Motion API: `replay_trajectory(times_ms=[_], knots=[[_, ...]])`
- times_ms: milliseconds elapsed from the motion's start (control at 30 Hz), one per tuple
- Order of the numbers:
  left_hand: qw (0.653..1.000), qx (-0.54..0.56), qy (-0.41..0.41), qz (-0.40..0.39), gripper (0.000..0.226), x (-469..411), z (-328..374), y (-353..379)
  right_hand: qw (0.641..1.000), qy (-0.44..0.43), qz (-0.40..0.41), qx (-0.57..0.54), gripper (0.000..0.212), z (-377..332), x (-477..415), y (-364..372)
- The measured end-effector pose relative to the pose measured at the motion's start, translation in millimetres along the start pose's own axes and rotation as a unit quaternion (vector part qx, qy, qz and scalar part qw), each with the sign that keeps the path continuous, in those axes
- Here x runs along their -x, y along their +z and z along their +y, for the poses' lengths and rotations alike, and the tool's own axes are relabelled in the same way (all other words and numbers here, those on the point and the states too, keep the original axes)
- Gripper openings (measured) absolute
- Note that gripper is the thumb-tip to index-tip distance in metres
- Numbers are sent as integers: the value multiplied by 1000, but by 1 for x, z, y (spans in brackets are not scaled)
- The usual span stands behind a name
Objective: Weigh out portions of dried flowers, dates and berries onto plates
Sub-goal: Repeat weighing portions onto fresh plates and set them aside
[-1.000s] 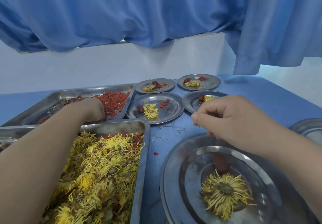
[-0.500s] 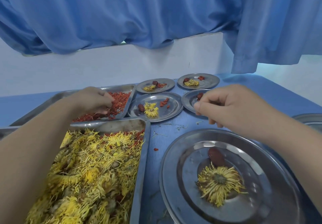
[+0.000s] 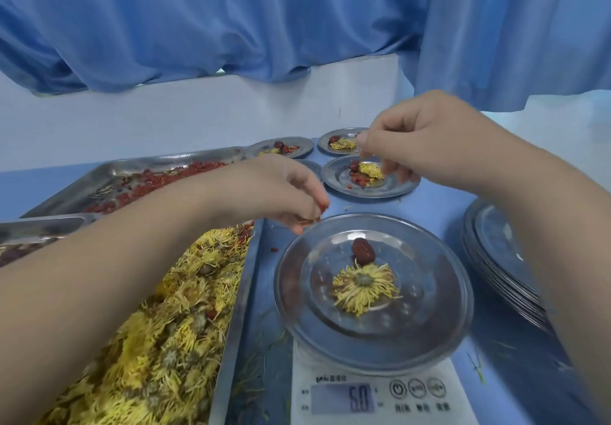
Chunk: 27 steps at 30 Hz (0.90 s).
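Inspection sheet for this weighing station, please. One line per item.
Surface: blue table, scale reading about 5.0.
Job's things: plate on the scale holds one flower and one date; flower tray, berry tray at left; filled plates behind; plate stack at right.
Clutter: stray berry, flower strands on the table.
Hands: left hand pinches berries at the plate's rim; right hand raised, fingers curled, contents unclear.
Cables: nothing seen.
Surroundings: blue curtain, white wall.

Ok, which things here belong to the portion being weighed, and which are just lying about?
In the job: left hand pinching berries; berry tray; plate with flower and date; scale under it.
Lying about: loose berry on the table; stack of spare plates; filled plates behind; curtain.
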<state>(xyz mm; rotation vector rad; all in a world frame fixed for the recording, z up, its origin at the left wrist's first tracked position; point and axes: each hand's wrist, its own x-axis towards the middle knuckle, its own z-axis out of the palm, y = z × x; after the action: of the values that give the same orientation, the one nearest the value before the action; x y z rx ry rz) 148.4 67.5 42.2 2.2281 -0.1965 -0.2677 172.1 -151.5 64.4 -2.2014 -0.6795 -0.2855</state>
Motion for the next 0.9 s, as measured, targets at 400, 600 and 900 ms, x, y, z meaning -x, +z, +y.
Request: replay_trajectory(times_ms=[400, 600, 900], knots=[[975, -187, 14, 116, 10, 16, 11, 35, 994, -93, 44, 26, 23, -57, 56, -45], [980, -134, -3, 150, 15, 25, 13, 43, 992, -109, 23, 50, 30, -49, 93, -46], [981, -83, -18, 176, 18, 33, 13, 56, 993, -70, -31, 90, 34, 13, 149, -15]])
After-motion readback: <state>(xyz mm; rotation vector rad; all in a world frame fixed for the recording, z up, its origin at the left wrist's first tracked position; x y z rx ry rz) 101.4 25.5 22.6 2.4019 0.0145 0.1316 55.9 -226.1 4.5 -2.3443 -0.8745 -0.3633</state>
